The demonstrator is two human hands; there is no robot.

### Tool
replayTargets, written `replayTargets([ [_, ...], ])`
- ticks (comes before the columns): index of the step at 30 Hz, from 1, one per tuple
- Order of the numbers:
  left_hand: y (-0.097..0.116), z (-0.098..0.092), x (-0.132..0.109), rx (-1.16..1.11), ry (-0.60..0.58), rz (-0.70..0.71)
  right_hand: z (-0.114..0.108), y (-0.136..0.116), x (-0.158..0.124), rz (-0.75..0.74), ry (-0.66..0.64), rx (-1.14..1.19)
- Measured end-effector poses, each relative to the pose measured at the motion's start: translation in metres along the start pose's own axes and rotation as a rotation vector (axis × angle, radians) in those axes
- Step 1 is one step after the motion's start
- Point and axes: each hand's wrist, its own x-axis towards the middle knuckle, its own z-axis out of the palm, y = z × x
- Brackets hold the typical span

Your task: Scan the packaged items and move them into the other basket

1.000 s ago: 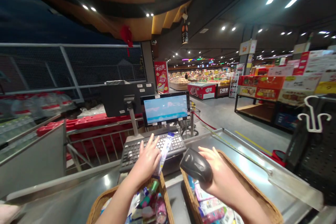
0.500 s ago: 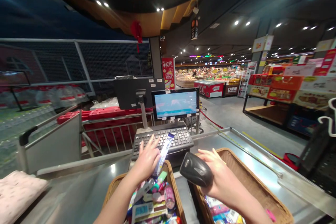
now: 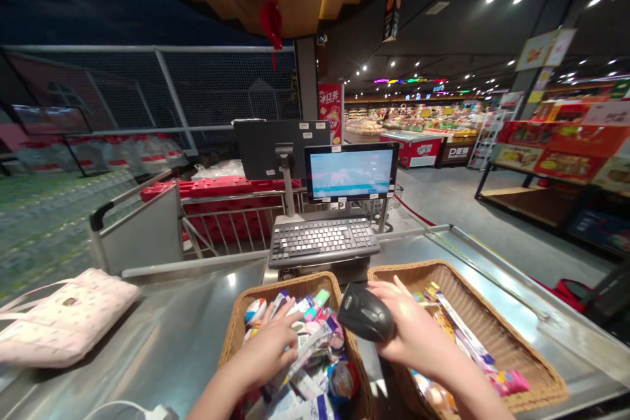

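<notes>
My left hand [image 3: 275, 344] reaches into the left wicker basket [image 3: 352, 348], palm down with fingers stretched over a pile of small packaged goods. A long, thin, pale packet [image 3: 312, 344] with a dark blue end lies beside its thumb; I see no grip on it. My right hand [image 3: 411, 321] is wrapped round a black barcode scanner [image 3: 367, 312], its head pointing left toward the left basket. Beneath that forearm is the right wicker basket [image 3: 512, 335], partly hidden, holding long slim packets [image 3: 465, 328] and a pink wrapper [image 3: 509, 380].
Behind the baskets stand a keyboard [image 3: 325, 239] and a lit screen [image 3: 352, 172]. A pale pink handbag [image 3: 69, 321] lies on the metal counter [image 3: 184, 335] at left, near a white cable plug [image 3: 157, 413]. A metal railing [image 3: 236, 220] runs behind the counter.
My left hand has come down from over the keyboard into the left basket, and the slim packet it held is now down among the goods. The scanner stays in my right hand. The view has tilted down.
</notes>
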Motion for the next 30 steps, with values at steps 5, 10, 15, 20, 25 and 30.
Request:
replayTargets([
  [5, -0.001, 0.030, -0.009, 0.056, -0.059, -0.009, 0.008, 0.000, -0.002, 0.027, 0.004, 0.002],
  [10, 0.009, 0.036, 0.007, 0.097, 0.158, 0.022, -0.002, 0.018, -0.012, 0.083, 0.056, -0.010],
  [15, 0.055, 0.021, 0.053, 0.013, 0.172, 0.177, -0.033, 0.049, -0.037, 0.131, 0.188, -0.056],
  [20, 0.126, 0.033, 0.117, -0.024, 0.109, 0.389, -0.061, 0.079, -0.071, 0.219, 0.273, -0.122],
  [25, 0.189, 0.071, 0.186, -0.039, 0.002, 0.562, -0.078, 0.102, -0.101, 0.348, 0.318, -0.153],
  [30, 0.249, 0.117, 0.235, -0.126, -0.082, 0.376, -0.093, 0.120, -0.114, 0.413, 0.341, -0.120],
])
